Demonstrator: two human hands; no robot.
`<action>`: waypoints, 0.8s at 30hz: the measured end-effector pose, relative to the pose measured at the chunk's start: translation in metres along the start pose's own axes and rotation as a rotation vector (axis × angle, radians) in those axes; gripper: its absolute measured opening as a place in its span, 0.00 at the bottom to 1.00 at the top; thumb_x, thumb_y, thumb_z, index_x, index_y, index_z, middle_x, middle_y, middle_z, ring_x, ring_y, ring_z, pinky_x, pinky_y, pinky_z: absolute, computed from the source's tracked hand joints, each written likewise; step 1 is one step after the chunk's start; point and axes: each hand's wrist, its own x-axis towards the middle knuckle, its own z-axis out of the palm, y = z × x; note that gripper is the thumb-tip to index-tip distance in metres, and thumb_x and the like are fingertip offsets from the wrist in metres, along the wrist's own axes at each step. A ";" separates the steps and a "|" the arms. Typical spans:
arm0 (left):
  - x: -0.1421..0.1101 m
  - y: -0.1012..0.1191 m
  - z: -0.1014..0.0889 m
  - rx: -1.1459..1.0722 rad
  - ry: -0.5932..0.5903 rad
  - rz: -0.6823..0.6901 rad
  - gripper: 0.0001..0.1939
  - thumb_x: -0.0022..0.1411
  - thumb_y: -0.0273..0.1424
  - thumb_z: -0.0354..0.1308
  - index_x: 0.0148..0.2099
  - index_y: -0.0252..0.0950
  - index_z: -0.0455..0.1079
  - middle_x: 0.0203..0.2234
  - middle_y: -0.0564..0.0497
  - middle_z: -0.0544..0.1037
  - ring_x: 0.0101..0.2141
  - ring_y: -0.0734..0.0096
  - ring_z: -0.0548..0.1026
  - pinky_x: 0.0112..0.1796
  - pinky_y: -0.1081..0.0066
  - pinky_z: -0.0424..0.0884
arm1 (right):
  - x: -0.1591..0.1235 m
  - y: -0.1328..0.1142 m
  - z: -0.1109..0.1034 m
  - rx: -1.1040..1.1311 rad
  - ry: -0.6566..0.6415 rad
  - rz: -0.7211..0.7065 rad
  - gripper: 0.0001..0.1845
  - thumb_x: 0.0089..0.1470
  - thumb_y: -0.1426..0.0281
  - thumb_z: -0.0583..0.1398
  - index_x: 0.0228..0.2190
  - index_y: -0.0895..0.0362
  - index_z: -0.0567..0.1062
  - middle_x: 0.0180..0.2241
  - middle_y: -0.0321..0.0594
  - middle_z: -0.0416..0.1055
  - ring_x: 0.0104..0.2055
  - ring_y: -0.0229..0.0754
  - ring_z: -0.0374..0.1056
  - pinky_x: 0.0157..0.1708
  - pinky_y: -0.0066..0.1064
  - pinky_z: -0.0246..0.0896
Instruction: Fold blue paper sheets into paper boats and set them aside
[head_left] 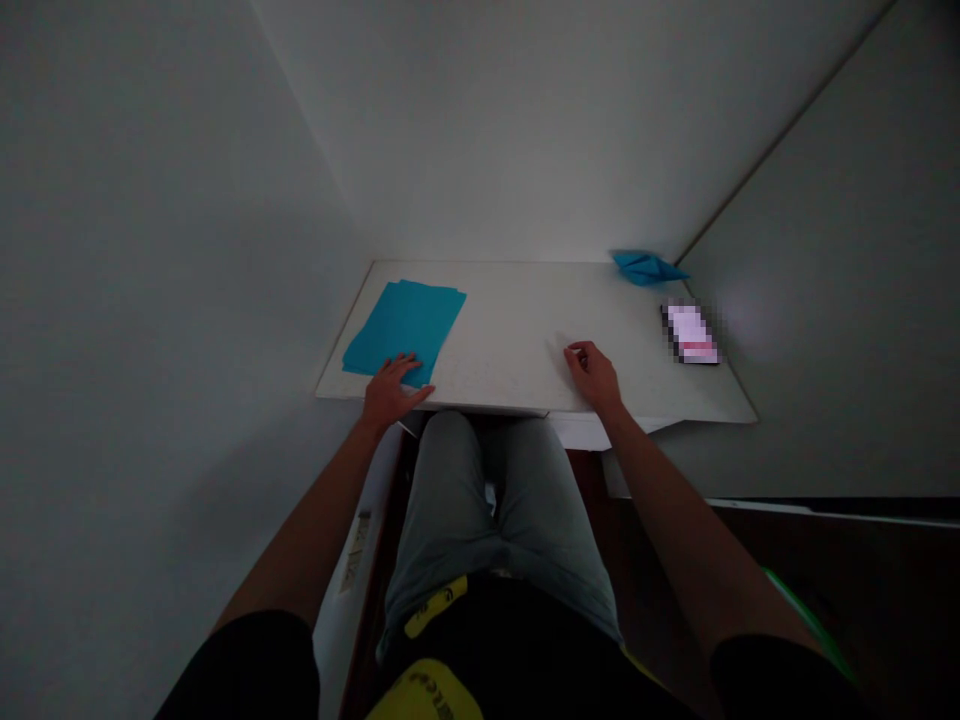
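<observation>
Your left hand (390, 392) is open, its fingers spread over the near edge of the stacked blue sheets (405, 320), with the thumb pointing right, just beyond the paper. The blue sheets lie flat and a little out of line with each other on the left part of the white table (510, 320). Your right hand (592, 375) is at the table's near side, right of the middle and well apart from the sheets; its fingers are partly curled, and you cannot tell whether they grip anything. At the far right corner you have 1 folded blue paper piece (646, 268), pointed at both ends, near the wall (510, 130). Nearer to you, 1 phone (691, 333) lies by the right edge with its screen lit and blurred. Your legs (450, 500) are at the table's near edge.
</observation>
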 end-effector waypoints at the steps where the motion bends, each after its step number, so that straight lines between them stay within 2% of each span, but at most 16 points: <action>1: 0.001 0.000 -0.001 -0.002 -0.008 -0.011 0.26 0.65 0.44 0.69 0.61 0.40 0.75 0.67 0.40 0.75 0.70 0.50 0.69 0.73 0.45 0.58 | 0.000 0.000 0.000 0.001 -0.003 -0.003 0.33 0.68 0.39 0.51 0.48 0.54 0.78 0.34 0.46 0.80 0.33 0.49 0.72 0.37 0.39 0.64; 7: 0.003 0.007 -0.006 -0.001 -0.059 -0.061 0.22 0.69 0.41 0.65 0.62 0.41 0.74 0.64 0.42 0.78 0.69 0.51 0.71 0.72 0.47 0.61 | 0.001 0.001 0.002 -0.009 -0.001 -0.014 0.33 0.68 0.39 0.51 0.47 0.54 0.78 0.33 0.45 0.79 0.33 0.49 0.72 0.36 0.39 0.64; 12: 0.006 0.005 -0.018 0.041 -0.266 -0.004 0.28 0.68 0.34 0.62 0.68 0.38 0.69 0.70 0.40 0.71 0.72 0.47 0.65 0.71 0.46 0.62 | 0.001 0.000 0.003 -0.025 0.011 -0.008 0.34 0.68 0.39 0.51 0.47 0.55 0.78 0.34 0.46 0.79 0.33 0.49 0.73 0.37 0.39 0.64; 15: 0.010 0.001 -0.021 0.053 -0.337 -0.005 0.30 0.66 0.29 0.59 0.70 0.35 0.68 0.72 0.39 0.68 0.73 0.46 0.63 0.71 0.47 0.63 | 0.002 0.000 0.002 -0.036 -0.009 -0.006 0.33 0.68 0.40 0.51 0.47 0.55 0.78 0.34 0.46 0.79 0.33 0.49 0.72 0.36 0.39 0.63; 17: 0.013 0.000 -0.021 0.032 -0.349 -0.002 0.28 0.68 0.28 0.56 0.68 0.36 0.70 0.71 0.41 0.69 0.73 0.48 0.64 0.71 0.48 0.62 | 0.002 0.001 0.002 -0.042 -0.013 0.001 0.32 0.68 0.41 0.52 0.47 0.55 0.78 0.34 0.46 0.79 0.33 0.49 0.72 0.36 0.39 0.63; 20: 0.015 -0.001 -0.020 0.006 -0.334 -0.009 0.22 0.74 0.33 0.51 0.65 0.38 0.73 0.69 0.43 0.73 0.70 0.51 0.68 0.70 0.50 0.64 | 0.002 0.002 0.002 -0.047 -0.008 0.005 0.32 0.68 0.41 0.52 0.47 0.54 0.79 0.34 0.46 0.79 0.33 0.50 0.72 0.37 0.39 0.63; 24: 0.021 -0.002 -0.019 0.049 -0.271 -0.091 0.21 0.77 0.39 0.49 0.61 0.39 0.76 0.57 0.40 0.83 0.57 0.46 0.80 0.61 0.50 0.73 | 0.002 0.002 0.002 -0.050 -0.004 0.003 0.32 0.68 0.41 0.52 0.46 0.54 0.79 0.34 0.47 0.80 0.34 0.50 0.72 0.37 0.39 0.64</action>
